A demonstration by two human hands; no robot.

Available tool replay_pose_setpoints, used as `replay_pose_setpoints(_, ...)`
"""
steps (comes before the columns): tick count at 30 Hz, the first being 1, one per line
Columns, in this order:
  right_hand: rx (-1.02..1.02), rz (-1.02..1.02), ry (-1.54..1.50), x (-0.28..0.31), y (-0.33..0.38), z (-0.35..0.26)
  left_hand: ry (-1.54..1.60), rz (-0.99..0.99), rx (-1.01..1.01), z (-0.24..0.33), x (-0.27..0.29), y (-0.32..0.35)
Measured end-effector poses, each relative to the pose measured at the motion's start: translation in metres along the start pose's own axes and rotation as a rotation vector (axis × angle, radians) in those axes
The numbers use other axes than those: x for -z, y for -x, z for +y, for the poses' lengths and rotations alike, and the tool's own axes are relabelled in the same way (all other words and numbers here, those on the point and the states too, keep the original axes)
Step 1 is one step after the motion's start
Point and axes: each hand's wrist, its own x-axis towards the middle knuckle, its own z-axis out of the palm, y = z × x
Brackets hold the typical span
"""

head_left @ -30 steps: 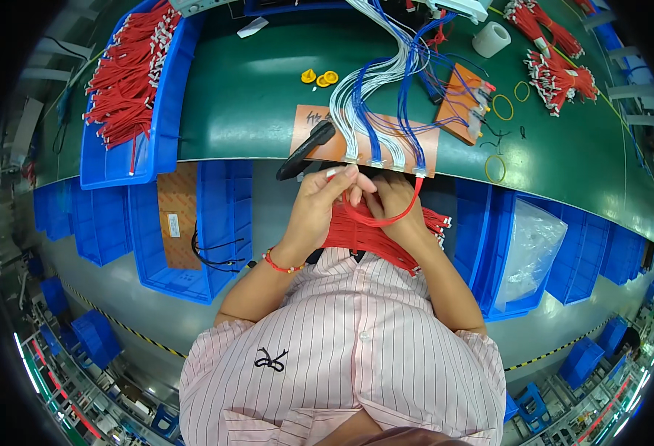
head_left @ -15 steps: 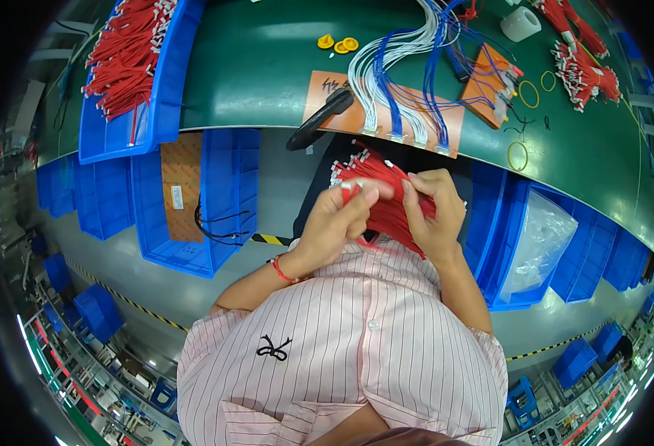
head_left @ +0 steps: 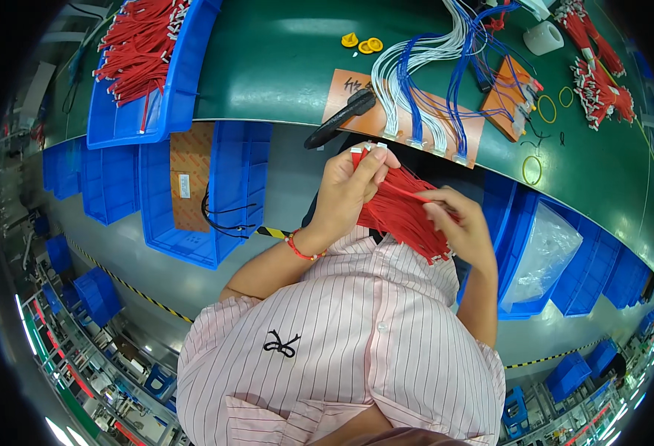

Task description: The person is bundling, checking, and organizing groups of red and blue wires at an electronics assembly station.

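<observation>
A thick bundle of red cables (head_left: 408, 217) with white connectors lies across my lap, just below the table's front edge. My left hand (head_left: 344, 192) is closed at the bundle's upper left end, with white connectors showing at its fingertips. Over the right side of the bundle, my right hand (head_left: 459, 223) pinches a red cable between thumb and forefinger. The cables' other ends fan out at the lower right, beneath my right hand. My left fingers partly hide the upper connectors.
A blue bin (head_left: 167, 111) of red cables stands on the green table (head_left: 275, 74). Ahead lie a fixture board (head_left: 342, 89) with white and blue wires, a black-handled tool (head_left: 339, 119), yellow caps (head_left: 372, 46), a white roll (head_left: 542, 39) and tied red cables (head_left: 602, 93). Blue bins (head_left: 182, 241) sit below.
My left hand has moved up to the connector end of the bundle. My right hand has shifted right and down, drawing along a cable. The whole view has shifted slightly.
</observation>
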Motion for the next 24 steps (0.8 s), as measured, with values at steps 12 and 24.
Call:
replay_pose_setpoints(12,0.240,0.218,-0.941,0.013,0.009,0.026,-0.158,0.029,-0.080,0.005,-0.002,-0.008)
replay_pose_setpoints(24,0.056,0.406,-0.435,-0.010,-0.018,-0.009,0.138,-0.079,0.117,0.013,0.004,-0.012)
